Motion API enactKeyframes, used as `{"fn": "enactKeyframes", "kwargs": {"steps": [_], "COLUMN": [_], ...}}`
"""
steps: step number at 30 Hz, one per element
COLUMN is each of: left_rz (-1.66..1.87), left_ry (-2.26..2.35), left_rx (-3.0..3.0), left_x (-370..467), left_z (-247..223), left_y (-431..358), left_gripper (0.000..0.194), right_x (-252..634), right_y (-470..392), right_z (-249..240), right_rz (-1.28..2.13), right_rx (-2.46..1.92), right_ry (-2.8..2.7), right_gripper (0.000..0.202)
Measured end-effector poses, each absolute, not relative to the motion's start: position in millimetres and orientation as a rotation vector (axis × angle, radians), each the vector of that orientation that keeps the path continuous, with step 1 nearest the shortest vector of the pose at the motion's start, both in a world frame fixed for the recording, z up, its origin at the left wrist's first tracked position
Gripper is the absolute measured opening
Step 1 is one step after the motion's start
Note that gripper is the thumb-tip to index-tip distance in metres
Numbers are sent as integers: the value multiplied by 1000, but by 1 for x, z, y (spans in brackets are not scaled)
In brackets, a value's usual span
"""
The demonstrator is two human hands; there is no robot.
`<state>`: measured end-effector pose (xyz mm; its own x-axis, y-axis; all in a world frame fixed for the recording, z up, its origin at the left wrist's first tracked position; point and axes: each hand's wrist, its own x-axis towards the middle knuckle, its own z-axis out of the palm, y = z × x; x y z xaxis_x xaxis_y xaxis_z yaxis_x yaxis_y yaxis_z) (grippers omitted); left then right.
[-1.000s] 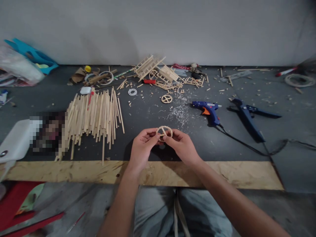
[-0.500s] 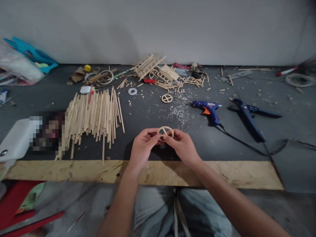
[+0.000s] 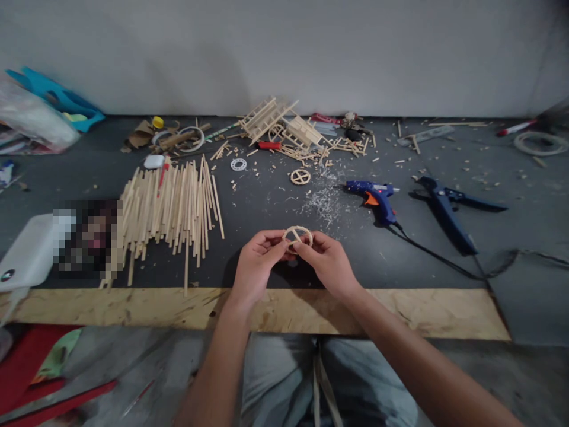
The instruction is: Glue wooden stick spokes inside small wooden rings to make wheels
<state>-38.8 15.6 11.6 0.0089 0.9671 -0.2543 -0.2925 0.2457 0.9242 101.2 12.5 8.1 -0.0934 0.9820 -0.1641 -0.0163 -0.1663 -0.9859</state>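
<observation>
Wooden wheel [image 3: 296, 236] sits between the left grip [image 3: 256, 262] and the right grip [image 3: 331, 262], both clamped on it: the left grip pinches the left side of its rim, the right grip the right side. The two thumbs lie close together across the lower part of the wheel and hide some of it. One spoke shows clearly inside the rim, slanting from upper left to lower right. Wheel and grips are over the desk [image 3: 267, 204], near its pale wooden front edge [image 3: 155, 308].

Straight ahead of both grips, well apart from them, a second wheel [image 3: 300, 177] with crossed spokes lies flat. Just right of that is a patch of pale strands [image 3: 326, 203]. Farther ahead, a wooden model [image 3: 271, 121] rests near the wall among short cut pieces, a red object [image 3: 269, 146] at its near side. Ahead and left of the left grip lies a white ring [image 3: 233, 165] with holes.

Left of the left grip spreads a pile of thin sticks [image 3: 171, 204], a white case [image 3: 154, 162] at its far end. Ahead and right of the right grip lies a blue glue gun [image 3: 373, 189], its black cord [image 3: 444, 265] trailing rightward; beyond it lies a blue cutter [image 3: 448, 219].
</observation>
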Motion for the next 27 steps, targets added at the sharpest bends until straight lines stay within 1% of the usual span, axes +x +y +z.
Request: {"fn": "enactKeyframes", "kwargs": {"steps": [5,11,27], "left_rz": [1166,1158,1160], "left_ry": [1108,1110,1073], "left_rx": [797,791,790], "left_x": [-39,-40,-39], "left_z": [12,11,10], "left_y": [16,15,16], "left_gripper": [23,22,22], "right_x": [101,101,102], "right_y": [12,12,13], "right_z": [12,13,12], "right_rz": [1408,1454,1442], "right_rx": [-1246,-1222,-1231], "right_ry": [-1205,-1154,-1149], "right_gripper": [24,21,22]}}
